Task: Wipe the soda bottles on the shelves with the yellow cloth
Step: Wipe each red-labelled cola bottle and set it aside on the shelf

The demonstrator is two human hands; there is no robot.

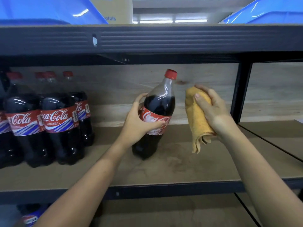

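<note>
A large cola bottle [159, 102] with a red cap and red label leans to the right, its base on or just above the brown shelf board [180, 167]. My left hand [139, 123] grips it around the label. Just to its right, my right hand [213, 110] holds a bunched yellow cloth [197, 125], whose loose end hangs down. A small gap separates the cloth from the bottle. Several more cola bottles [55, 118] stand upright in a group at the left of the same shelf.
A dark metal shelf beam [147, 40] runs overhead, with blue bins [49, 10] above it. A black upright post [241, 90] stands at the right. On the shelf below, another bottle's label [31, 218] shows at the left.
</note>
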